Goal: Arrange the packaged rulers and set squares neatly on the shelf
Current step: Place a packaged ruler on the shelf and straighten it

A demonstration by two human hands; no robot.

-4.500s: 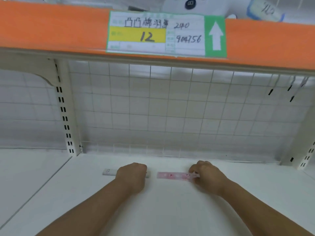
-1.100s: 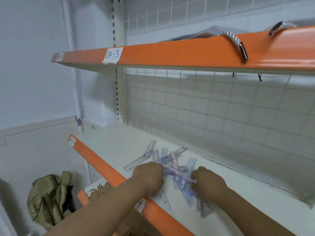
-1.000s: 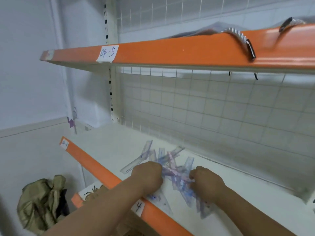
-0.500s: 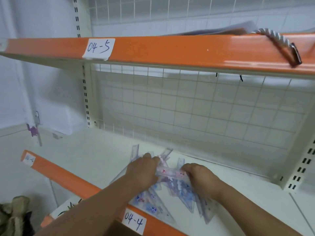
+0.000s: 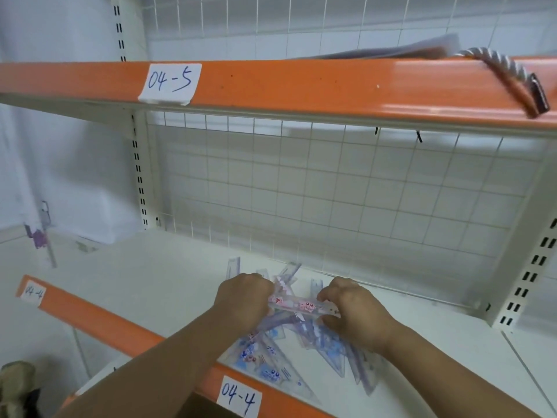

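A loose pile of clear packaged rulers and set squares lies on the white shelf, some reaching its orange front edge. My left hand and my right hand each grip one end of a pink packaged ruler, held level just above the pile. A blue-printed set square lies at the front of the pile, by the 04-4 label. Parts of the pile are hidden under both hands.
An orange-fronted upper shelf labelled 04-5 overhangs the work area, with a rope handle hanging over its edge. A wire grid back panel closes the rear. A slotted upright stands at the right.
The view has swung from another shelf bay to this one and moved closer. Both hands went from resting on the pile to lifting the pink ruler by its ends.
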